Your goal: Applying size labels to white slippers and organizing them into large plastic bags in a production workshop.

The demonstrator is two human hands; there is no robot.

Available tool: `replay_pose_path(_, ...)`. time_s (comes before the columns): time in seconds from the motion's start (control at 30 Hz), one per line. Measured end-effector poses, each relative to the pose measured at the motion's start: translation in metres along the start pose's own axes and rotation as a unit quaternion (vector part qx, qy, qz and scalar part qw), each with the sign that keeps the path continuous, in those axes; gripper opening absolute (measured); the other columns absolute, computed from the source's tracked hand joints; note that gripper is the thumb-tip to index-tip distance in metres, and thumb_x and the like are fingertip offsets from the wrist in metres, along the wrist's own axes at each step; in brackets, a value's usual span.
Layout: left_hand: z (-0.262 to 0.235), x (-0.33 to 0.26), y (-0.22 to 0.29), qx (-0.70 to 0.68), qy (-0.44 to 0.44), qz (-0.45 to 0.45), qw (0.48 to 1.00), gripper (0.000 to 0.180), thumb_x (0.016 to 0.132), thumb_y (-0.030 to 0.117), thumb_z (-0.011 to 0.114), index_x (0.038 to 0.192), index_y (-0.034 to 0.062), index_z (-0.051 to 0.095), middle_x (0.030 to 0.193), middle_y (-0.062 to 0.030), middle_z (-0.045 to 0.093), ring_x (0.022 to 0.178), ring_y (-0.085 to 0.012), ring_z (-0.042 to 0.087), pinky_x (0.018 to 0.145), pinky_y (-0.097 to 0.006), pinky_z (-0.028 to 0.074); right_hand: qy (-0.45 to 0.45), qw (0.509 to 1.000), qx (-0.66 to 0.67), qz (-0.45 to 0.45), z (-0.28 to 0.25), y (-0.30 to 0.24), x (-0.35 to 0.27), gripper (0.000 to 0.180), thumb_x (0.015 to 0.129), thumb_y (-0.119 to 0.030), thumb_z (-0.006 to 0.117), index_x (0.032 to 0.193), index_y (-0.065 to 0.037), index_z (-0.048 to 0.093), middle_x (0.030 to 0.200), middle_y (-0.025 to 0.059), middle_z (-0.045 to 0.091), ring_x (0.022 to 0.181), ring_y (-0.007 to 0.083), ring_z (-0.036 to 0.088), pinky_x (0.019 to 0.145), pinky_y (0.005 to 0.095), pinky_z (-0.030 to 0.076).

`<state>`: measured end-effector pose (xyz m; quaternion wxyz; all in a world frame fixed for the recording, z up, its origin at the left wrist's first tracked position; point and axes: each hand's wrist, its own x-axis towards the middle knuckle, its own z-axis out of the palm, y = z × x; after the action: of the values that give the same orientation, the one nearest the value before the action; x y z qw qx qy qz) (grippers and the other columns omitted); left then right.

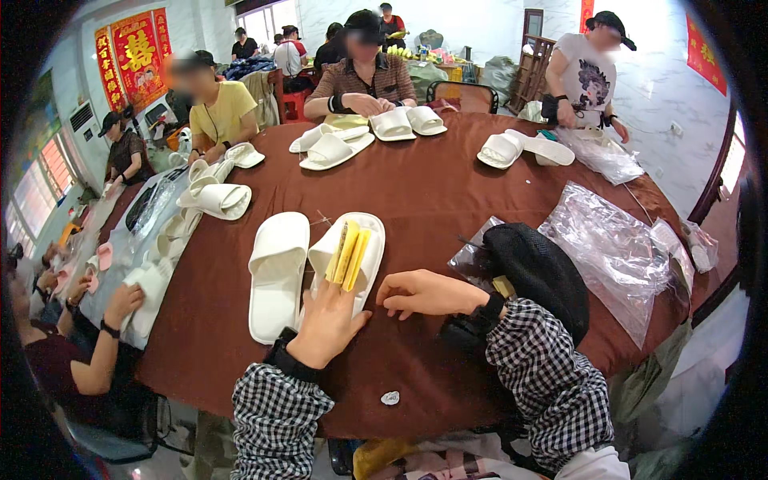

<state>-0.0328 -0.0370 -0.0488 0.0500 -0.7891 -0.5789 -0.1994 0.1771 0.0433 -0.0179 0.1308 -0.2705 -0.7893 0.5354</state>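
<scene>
Two white open-toed slippers lie side by side on the table in front of me, a left one [276, 276] and a right one [370, 268]. My left hand [326, 320] reaches over the right slipper with its fingers stretched out; yellow wrapping covers some of them. I cannot tell if those fingertips press on the slipper. To the right of this pair, my right hand [432, 294] hovers low over the brown tablecloth, fingers loosely bent and thumb apart, with nothing in it. Black bands circle both wrists, above checked sleeves.
A black mesh bag or cap [538, 276] lies beside my right forearm, near clear plastic bags [612, 256]. A small white tag [390, 398] rests near the front edge of the brown-covered table [432, 192]. More slippers [336, 150] lie before several co-workers seated or standing around it.
</scene>
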Motion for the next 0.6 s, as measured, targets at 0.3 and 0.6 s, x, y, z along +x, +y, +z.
replay_pose_path(0.3, 0.008, -0.001, 0.005, 0.079, 0.025, -0.053, 0.995, 0.059, 0.080, 0.031, 0.070, 0.129, 0.0061, 0.050, 0.127, -0.0132, 0.053, 0.122, -0.0304, 0.049, 0.093, -0.076, 0.028, -0.040, 0.968, -0.235, -0.081, -0.008, -0.003, -0.031, 0.027, 0.091, -0.022, 0.058, 0.107, 0.000, 0.061, 0.112, 0.0189, 0.058, 0.105, 0.0368, 0.059, 0.091, 0.0422, 0.047)
replay_pose_path(0.6, -0.019, -0.013, -0.037, 0.077, -0.089, -0.194, 0.974, 0.090, 0.085, 0.025, 0.063, 0.155, 0.0152, 0.008, 0.154, -0.0149, 0.027, 0.140, -0.0361, 0.030, 0.100, -0.072, 0.026, -0.005, 0.972, -0.177, -0.152, -0.013, 0.023, -0.041, 0.028, 0.092, -0.021, 0.058, 0.111, 0.000, 0.060, 0.119, 0.0169, 0.056, 0.111, 0.0345, 0.057, 0.094, 0.0398, 0.047)
